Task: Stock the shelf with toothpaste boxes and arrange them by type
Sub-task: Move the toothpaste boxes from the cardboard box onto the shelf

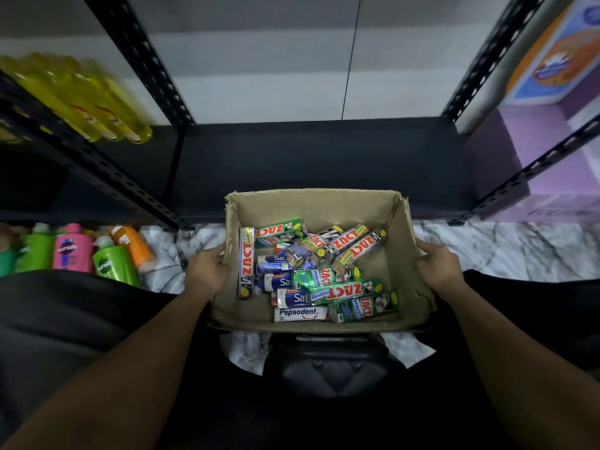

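1. We see the cardboard box [318, 206] held between both hands, just before the black shelf [308, 157] and above the marble floor [487, 248].
2. The left hand [206, 269] grips the left wall with fingers curled on the rim. The right hand [438, 266] clamps the right wall likewise.
3. The toothpaste boxes [344, 291] lie mixed inside, with a white Pepsodent box [300, 314] by the near wall.
4. The far wall of the box hides part of the shelf's front edge.
5. Far left are blurred yellow bottles [84, 95], with shampoo bottles [68, 251] lower down.
6. On the right are purple cartons [545, 147].
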Tool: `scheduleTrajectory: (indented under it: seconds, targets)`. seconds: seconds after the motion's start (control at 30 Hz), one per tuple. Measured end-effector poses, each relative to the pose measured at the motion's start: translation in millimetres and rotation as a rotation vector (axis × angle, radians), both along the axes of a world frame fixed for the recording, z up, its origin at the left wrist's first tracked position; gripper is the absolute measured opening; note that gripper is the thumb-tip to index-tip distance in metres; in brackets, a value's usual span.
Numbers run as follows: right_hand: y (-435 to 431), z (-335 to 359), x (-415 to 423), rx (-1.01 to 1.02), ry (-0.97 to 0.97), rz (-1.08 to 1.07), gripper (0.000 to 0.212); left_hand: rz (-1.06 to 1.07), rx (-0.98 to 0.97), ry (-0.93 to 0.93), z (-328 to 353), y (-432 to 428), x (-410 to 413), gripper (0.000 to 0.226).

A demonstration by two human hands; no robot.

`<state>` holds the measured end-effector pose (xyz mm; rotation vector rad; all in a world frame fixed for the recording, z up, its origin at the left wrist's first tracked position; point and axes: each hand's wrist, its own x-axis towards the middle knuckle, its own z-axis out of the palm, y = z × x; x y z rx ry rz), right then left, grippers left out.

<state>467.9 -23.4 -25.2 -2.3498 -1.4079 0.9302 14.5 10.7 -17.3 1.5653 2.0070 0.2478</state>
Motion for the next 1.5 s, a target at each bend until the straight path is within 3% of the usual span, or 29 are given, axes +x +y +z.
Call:
scheduleTrajectory:
  seconds: [0.17,0.3,0.6,0.7,0.77,0.83,0.9,1.03,1.2,1.37,1.5]
  targets:
    - [-10.5,4.4,20.4,0.044,-0.029,-0.070,0.050,-0.073,0.017,-0.054,-11.0,3.9,21.5,0.050]
    - [-13.0,-6.1,24.9,-0.023,0.018,-0.117,0.050,-0.036,-0.103,-0.136,-20.3,5.6,30.1,0.055]
    - [-7.8,-9.9,20.1,-0.042,0.009,-0.182,0.052,-0.124,-0.167,0.009,-11.8,9.0,42.9,0.046]
    - [1.1,-1.1,7.7,0.054,-0.065,-0.208,0.052,-0.055,-0.070,0.059,-5.5,11.6,55.4,0.040]
    - [13.1,7.1,-4.9,0.175,-0.131,-0.218,0.047,-0.028,0.048,0.050,-0.7,16.1,66.7,0.050]
    - [24.5,12.5,-17.1,0.275,-0.234,-0.160,0.028,-0.121,0.176,0.052,1.0,21.6,78.0,0.071]
    - [32.5,14.9,-26.5,0.364,-0.285,-0.059,0.023,-0.219,0.229,0.084,0.7,25.6,92.2,0.072]
    - [40.7,3.1,-44.1,0.099,0.023,-0.063,0.042,-0.360,0.113,0.051,-16.1,26.8,121.4,0.063]
    - [38.6,-24.8,-57.5,-0.157,0.183,-0.026,0.052,-0.422,0.014,-0.039,-41.0,33.6,156.4,0.063]
    - [43.4,-57.9,-71.7,-0.255,0.122,0.073,0.087,-0.410,-0.102,-0.102,-66.9,42.4,177.7,0.075]
    - [49.0,-70.4,-85.0,-0.279,0.076,0.030,0.095,-0.432,-0.135,-0.078,-79.9,49.2,183.0,0.076]
